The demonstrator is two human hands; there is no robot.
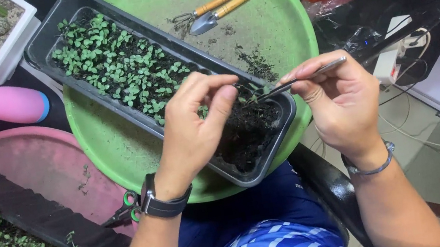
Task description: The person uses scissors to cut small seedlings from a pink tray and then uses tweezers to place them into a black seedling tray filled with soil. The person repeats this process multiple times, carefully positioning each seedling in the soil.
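— Across the lap, what sits there?
— Biggest is a round green basin point(116, 148). Over it, slantwise, lies a long black seedling tray point(44, 49), its far part thick with small green sprouts point(113, 64), its near end bare dark soil point(245, 131).
— And the hands?
— Both hover above the tray's near end. The left hand point(193, 125) pinches its fingertips together on a tiny seedling point(246, 99); the right hand point(339, 99) is clamped on metal tweezers point(308, 76), tips at that seedling.
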